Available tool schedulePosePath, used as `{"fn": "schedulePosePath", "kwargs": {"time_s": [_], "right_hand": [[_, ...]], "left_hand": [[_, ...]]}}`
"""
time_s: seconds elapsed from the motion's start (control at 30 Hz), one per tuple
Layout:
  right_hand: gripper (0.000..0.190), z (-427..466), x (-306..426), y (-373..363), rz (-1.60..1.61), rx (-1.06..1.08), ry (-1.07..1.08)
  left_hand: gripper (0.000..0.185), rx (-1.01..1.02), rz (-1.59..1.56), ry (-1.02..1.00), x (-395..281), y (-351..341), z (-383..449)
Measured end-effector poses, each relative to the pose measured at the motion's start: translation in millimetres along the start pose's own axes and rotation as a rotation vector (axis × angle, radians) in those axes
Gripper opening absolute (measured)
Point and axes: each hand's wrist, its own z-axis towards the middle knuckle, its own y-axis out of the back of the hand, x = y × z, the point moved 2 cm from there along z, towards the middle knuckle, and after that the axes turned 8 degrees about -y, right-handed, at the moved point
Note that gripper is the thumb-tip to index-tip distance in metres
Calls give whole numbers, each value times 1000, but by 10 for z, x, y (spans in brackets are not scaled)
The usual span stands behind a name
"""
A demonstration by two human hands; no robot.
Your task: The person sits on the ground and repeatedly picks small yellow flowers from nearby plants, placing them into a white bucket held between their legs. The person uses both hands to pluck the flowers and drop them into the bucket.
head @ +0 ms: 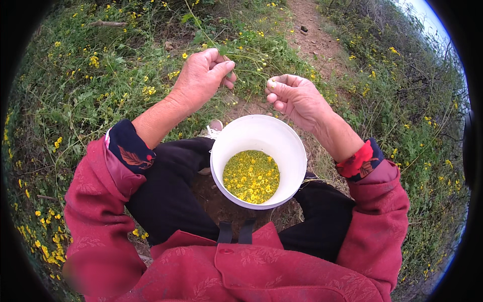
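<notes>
My left hand (207,73) pinches the leafy green stem (200,28) of a flowering plant, which runs up and away from it. From that hand thin stalks with round green-yellow buds (260,64) spread to the right. The thumb and fingers of my right hand (288,92) are closed on a small yellowish flower bud (273,83) near those stalks. Below both hands, between my knees, a white plastic bucket (292,151) stands tilted slightly. In its bottom lies a layer of picked green buds and yellow flower heads (251,176).
Green plants with yellow flowers (94,60) grow on both sides. A stony dirt path (313,34) leads away at the top, with a small dark object (303,28) on it. A dry stick (108,23) lies at upper left. My shoe (215,128) shows beside the bucket.
</notes>
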Motion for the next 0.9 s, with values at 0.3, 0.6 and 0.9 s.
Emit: {"fn": "schedulePosePath", "kwargs": {"time_s": [0.3,0.6,0.9], "right_hand": [[17,-16,5,-45,123,109,-126],[21,-23,-30,22,59,72,-41],[26,59,-124,-167,11,223,-50]], "left_hand": [[20,-12,123,-92,-21,8,-17],[20,-36,45,-48,-25,-2,-21],[19,5,-55,0,-14,-170,-25]]}}
